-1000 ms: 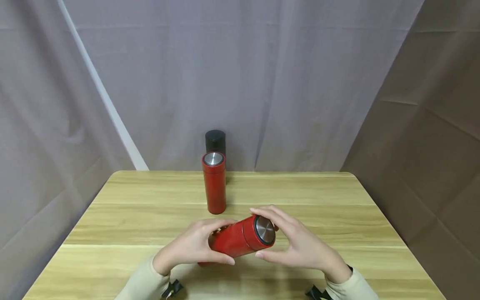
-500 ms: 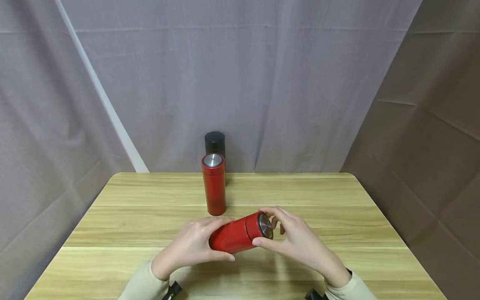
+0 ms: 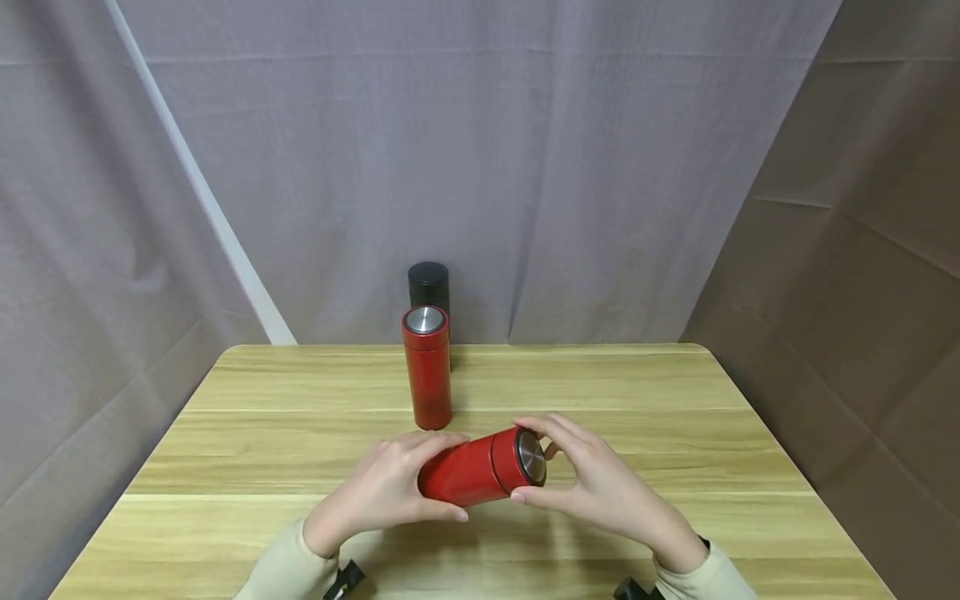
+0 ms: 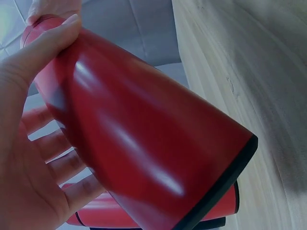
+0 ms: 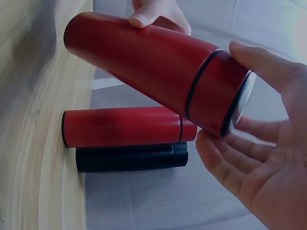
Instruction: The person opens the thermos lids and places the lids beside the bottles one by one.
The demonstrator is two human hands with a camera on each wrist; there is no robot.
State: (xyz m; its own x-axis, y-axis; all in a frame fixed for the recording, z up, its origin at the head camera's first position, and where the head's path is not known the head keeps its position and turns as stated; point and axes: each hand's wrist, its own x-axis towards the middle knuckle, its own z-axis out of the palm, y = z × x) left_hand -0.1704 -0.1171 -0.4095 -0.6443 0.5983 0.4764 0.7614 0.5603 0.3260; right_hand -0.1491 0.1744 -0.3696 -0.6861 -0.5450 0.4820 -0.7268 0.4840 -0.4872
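Observation:
In the head view, a red thermos bottle [image 3: 468, 472] is held tilted above the table, its silver-topped lid [image 3: 529, 457] pointing right. My left hand [image 3: 384, 490] grips its body, thumb along the near side and fingers behind. My right hand [image 3: 596, 483] pinches the lid between thumb and fingertips. A dark ring shows between lid and body in the right wrist view. The left wrist view shows the black-edged base [image 4: 216, 191] of the held bottle. Behind the hands, a second red thermos bottle [image 3: 430, 383] stands upright.
A black bottle [image 3: 429, 283] stands just behind the upright red one, partly hidden by it. The wooden table [image 3: 637, 400] ends at a grey curtain [image 3: 600, 167] at the back, with more cloth on both sides.
My right fingers shifted round the lid and back, the thumb going up and then down again. The held bottle shifted slightly; my left hand kept its grip.

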